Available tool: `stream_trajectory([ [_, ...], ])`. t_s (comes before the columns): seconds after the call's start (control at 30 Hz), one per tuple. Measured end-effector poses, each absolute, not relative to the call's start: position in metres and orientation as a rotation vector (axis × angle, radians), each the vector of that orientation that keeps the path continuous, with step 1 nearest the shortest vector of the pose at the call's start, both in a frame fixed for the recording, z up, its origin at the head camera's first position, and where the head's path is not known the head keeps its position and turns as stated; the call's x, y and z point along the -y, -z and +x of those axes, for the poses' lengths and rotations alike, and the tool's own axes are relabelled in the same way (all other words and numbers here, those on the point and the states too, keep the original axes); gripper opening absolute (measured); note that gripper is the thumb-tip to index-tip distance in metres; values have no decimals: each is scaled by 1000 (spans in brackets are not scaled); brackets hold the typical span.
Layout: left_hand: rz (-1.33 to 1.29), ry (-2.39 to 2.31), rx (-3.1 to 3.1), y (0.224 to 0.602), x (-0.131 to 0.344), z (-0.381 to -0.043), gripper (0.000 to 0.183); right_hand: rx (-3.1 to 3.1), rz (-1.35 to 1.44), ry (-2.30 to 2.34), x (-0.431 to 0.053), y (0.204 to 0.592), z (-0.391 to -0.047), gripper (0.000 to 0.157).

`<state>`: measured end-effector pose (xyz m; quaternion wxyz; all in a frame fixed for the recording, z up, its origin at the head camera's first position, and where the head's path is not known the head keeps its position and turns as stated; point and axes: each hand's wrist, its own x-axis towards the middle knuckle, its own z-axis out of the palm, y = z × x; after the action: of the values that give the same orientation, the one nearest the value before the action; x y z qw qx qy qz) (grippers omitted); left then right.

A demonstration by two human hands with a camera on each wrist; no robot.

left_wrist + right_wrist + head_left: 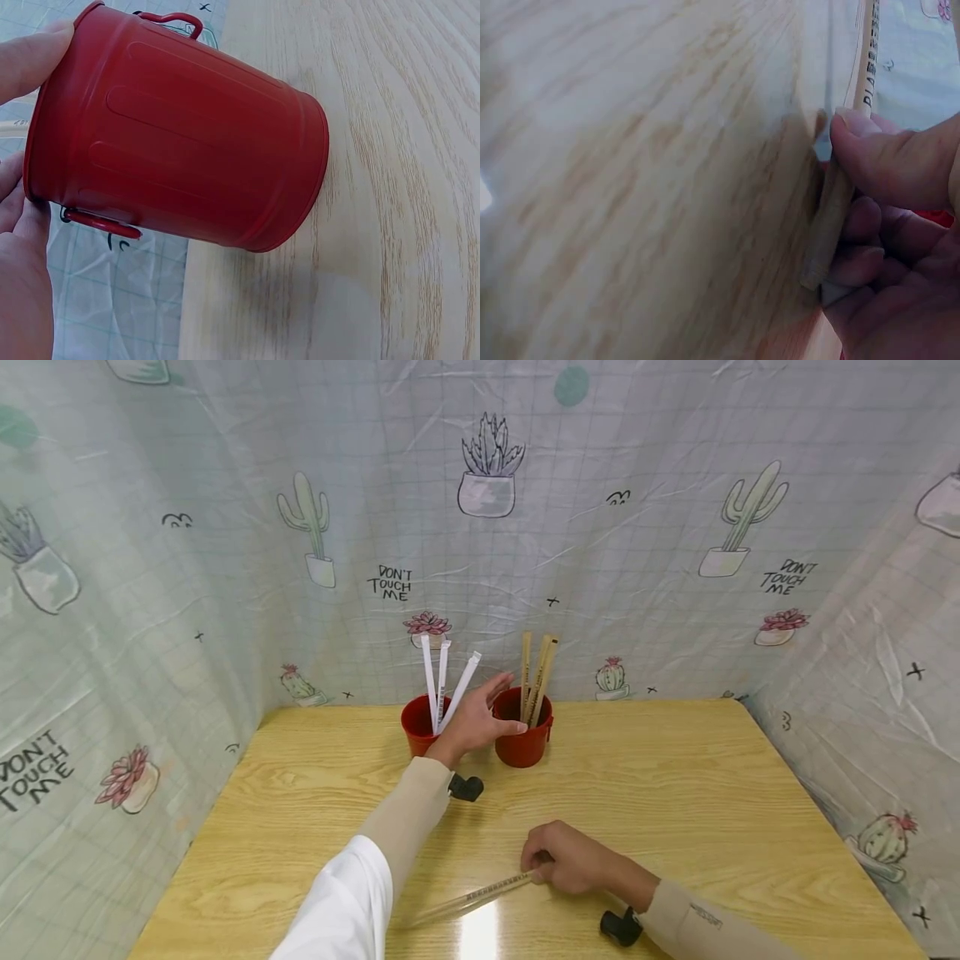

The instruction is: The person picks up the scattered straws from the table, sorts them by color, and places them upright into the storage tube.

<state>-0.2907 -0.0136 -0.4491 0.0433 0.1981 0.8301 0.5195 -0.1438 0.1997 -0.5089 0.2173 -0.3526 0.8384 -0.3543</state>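
Observation:
My left hand (474,720) holds the right-hand small red bucket (521,750) by its rim, thumb at the front and fingers round the far side. This bucket stands upright with several straws in tan printed wrappers (542,675) leaning in it. In the left wrist view the bucket's ribbed wall (187,135) and two small handles show. Lower on the table, my right hand (573,864) pinches one end of a tan-wrapped straw (495,888), which points left, low over the wood. Its printing, including "PLA", shows in the right wrist view.
A second red bucket (417,720) with white-wrapped straws (441,681) stands just left, partly behind my left hand and wrist. Both buckets sit near the back edge of the wooden table (660,777). A cactus-print curtain (600,568) hangs behind and along both sides.

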Motion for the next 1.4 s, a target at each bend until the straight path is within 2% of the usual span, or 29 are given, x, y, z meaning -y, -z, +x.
stream_trajectory([
  [0.43, 631, -1600, -2521, 447, 14, -294, 95, -2274, -1142, 906, -221, 491, -146, 17],
  [0.7, 617, -1578, -2537, 445, 15, -293, 95, -2152, -1238, 1168, -232, 478, -151, 21],
  [0.87, 619, -1582, -2540, 445, 16, -292, 94, -2099, -1267, 1329, -236, 475, -155, 9],
  [1.2, 652, -1618, -2519, 449, 15, -292, 96, -2132, -1094, 1560, -237, 458, -168, 5],
  [1.4, 662, -1608, -2527, 450, 15, -292, 97, -2247, -992, 1641, -235, 447, -177, 10],
])
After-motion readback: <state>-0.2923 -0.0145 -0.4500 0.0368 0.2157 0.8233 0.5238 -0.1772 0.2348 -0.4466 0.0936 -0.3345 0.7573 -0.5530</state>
